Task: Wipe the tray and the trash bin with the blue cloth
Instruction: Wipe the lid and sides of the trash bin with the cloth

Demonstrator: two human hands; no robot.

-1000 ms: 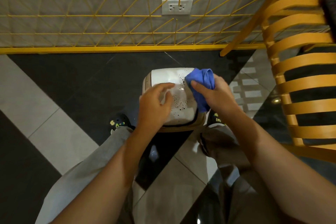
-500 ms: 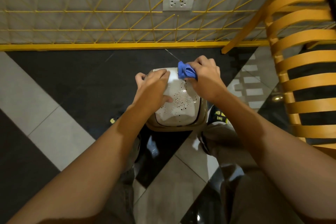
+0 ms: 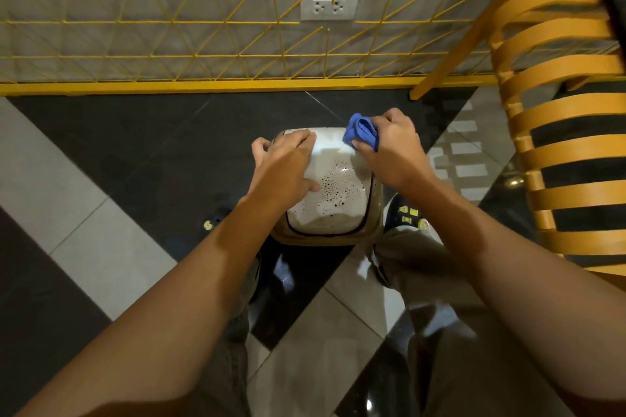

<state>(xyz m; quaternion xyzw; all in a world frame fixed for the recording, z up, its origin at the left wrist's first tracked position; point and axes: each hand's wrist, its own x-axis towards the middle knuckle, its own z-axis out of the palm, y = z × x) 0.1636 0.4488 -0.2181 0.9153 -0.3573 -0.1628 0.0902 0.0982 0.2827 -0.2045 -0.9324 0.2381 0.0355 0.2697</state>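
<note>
A small trash bin (image 3: pixel 335 210) with a white speckled lid and a brown rim stands on the floor between my feet. My left hand (image 3: pixel 288 166) lies flat on the lid's left side, fingers reaching its far edge. My right hand (image 3: pixel 389 149) grips the bunched blue cloth (image 3: pixel 360 134) and presses it on the lid's far right corner. No tray is in view.
A yellow wire grid (image 3: pixel 237 10) with a wall socket (image 3: pixel 328 5) behind it runs along the wall just beyond the bin. A yellow slatted chair (image 3: pixel 569 132) stands close on the right. The floor is black and grey tile.
My right hand carried the cloth from the lid's middle right up to its far right corner. My left hand slid farther up the lid's left side.
</note>
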